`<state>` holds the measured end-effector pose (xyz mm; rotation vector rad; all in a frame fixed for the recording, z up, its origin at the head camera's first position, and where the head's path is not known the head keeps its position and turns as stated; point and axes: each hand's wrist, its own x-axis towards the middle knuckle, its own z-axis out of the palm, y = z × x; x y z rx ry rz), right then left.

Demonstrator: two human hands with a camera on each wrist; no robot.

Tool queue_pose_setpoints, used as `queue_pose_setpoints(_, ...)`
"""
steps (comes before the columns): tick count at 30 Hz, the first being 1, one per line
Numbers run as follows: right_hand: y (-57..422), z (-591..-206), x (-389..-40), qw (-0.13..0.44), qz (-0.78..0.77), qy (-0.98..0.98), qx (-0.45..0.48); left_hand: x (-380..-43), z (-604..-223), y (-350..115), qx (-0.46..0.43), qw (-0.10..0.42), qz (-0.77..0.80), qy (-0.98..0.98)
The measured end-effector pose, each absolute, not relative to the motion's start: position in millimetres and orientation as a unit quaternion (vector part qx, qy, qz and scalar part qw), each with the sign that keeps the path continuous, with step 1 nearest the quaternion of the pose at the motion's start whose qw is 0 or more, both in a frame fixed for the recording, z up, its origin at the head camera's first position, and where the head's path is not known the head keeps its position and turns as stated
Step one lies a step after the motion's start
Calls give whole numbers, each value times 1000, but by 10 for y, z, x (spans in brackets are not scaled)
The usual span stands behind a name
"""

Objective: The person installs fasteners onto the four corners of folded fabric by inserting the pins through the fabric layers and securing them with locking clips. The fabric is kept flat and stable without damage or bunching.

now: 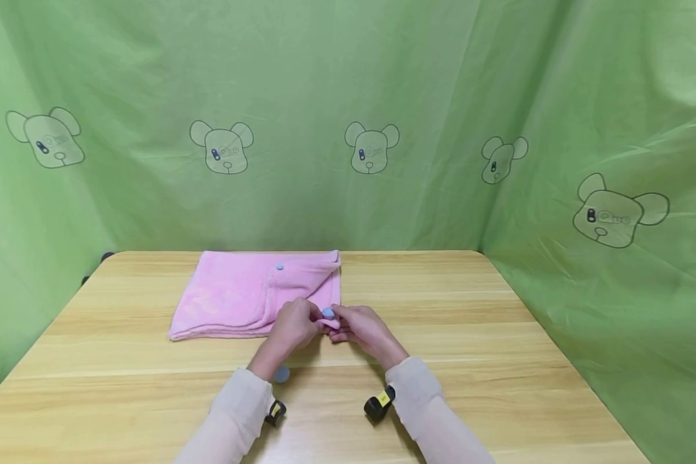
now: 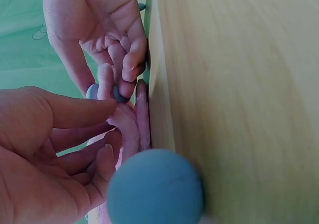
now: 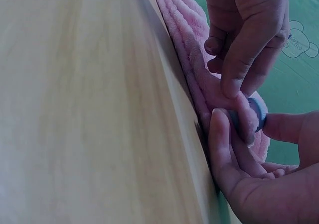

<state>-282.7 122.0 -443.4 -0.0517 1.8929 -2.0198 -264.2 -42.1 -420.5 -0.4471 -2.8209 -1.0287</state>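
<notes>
A folded pink fleece cloth (image 1: 226, 290) lies at the far middle of the table. At its near right corner, my left hand (image 1: 296, 325) pinches the cloth edge between thumb and fingers. Facing it, my right hand (image 1: 365, 328) pinches a blue round clip (image 1: 328, 313), the thumb on one side and fingers on the other. In the right wrist view, the clip's disc (image 3: 256, 113) sits on one face of the cloth corner, with a blue part showing on the opposite face. Another blue clip (image 1: 280, 266) is on the cloth's turned-back flap.
A loose blue round piece (image 1: 281, 374) lies on the wooden table (image 1: 470, 386) beside my left forearm; a blue round piece (image 2: 155, 189) looms large in the left wrist view. Green curtains (image 1: 301, 64) with bear-head outlines stand behind and at both sides.
</notes>
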Motion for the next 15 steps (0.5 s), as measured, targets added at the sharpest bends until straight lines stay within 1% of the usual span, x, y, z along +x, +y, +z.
queue_pose_setpoints(7,1219,-4435,-2824,187,-710,678,-13,-2667,-4220,-434,-149,70,-356,-920)
queue_pose_setpoints(15,1213,-4426,-2824,184,-709,681,-10,-2729,-4211,-465,-109,99,-415,-898)
